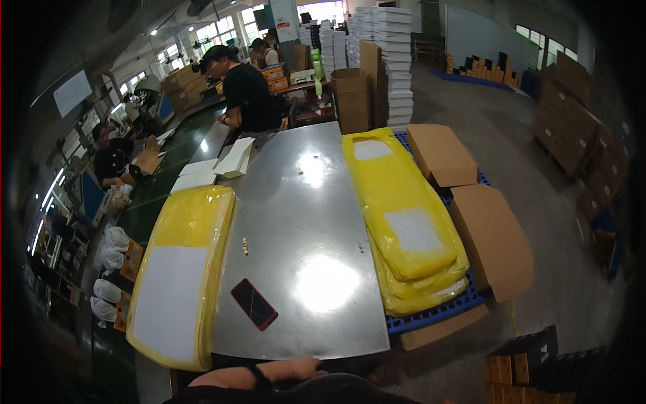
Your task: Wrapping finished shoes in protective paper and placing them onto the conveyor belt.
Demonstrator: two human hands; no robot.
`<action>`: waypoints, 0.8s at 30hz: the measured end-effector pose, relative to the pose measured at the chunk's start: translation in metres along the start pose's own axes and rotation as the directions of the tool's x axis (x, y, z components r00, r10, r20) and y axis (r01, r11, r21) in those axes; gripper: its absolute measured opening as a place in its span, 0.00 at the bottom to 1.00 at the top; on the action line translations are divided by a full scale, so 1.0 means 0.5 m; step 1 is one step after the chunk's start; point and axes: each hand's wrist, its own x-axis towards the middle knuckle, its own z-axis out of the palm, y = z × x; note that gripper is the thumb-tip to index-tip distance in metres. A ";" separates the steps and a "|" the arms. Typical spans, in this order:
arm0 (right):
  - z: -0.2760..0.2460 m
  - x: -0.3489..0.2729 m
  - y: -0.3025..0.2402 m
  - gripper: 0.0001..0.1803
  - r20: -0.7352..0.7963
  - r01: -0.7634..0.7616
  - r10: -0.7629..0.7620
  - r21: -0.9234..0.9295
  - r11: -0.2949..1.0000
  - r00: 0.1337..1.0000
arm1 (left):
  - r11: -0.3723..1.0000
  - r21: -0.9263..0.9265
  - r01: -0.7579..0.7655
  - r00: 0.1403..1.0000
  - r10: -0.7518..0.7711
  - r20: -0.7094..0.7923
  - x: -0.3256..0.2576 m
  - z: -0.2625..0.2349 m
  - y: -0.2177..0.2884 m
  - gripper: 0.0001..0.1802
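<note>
Phone (254, 304) lies flat and dark-screened on the steel tabletop (303, 202), near its front edge and closest to the person's forearm (269, 372), which rests across the bottom of the view, just short of the tabletop. Only that one arm shows, with a dark band at the wrist; which arm it is and how its grip stands cannot be told, since the fingers are hidden or too dim at the picture's rim. No hand holds anything.

As a judgement, work here looks paused or not begun: the middle of the tabletop carries only the phone and a few small pale bits (245, 247). A yellow bag stack (178, 273) with a white sheet on top lies along the left edge, untouched. A second yellow stack (404, 222) sits just right of the tabletop on a blue pallet (437, 313), with flat cartons (488, 242) beside it. White boxes (215, 165) sit at the far left corner, where other people work.
</note>
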 end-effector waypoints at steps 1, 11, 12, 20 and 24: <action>0.002 -0.005 0.012 0.23 0.013 0.073 -0.073 -0.087 0.993 0.997 | 0.995 0.083 -0.051 0.999 0.050 0.014 0.039 -0.015 0.051 0.34; 0.216 -0.359 -0.212 0.24 -0.038 -0.061 0.063 0.065 0.996 0.997 | 0.584 0.593 -0.554 0.806 0.198 0.558 0.289 -0.139 0.345 0.27; 0.213 -0.367 -0.219 0.23 -0.070 -0.079 0.079 -0.006 0.997 0.994 | 0.496 0.645 -0.581 0.793 0.163 0.587 0.322 -0.141 0.381 0.27; 0.190 -0.416 -0.171 0.23 -0.390 -0.298 0.365 0.223 0.928 0.845 | -0.121 0.683 -0.720 0.643 0.255 0.723 0.513 -0.095 0.651 0.26; 0.177 -0.383 -0.199 0.23 -0.370 -0.279 0.387 0.313 0.908 0.845 | 0.132 0.562 -0.817 0.557 0.431 0.710 0.563 -0.053 0.676 0.26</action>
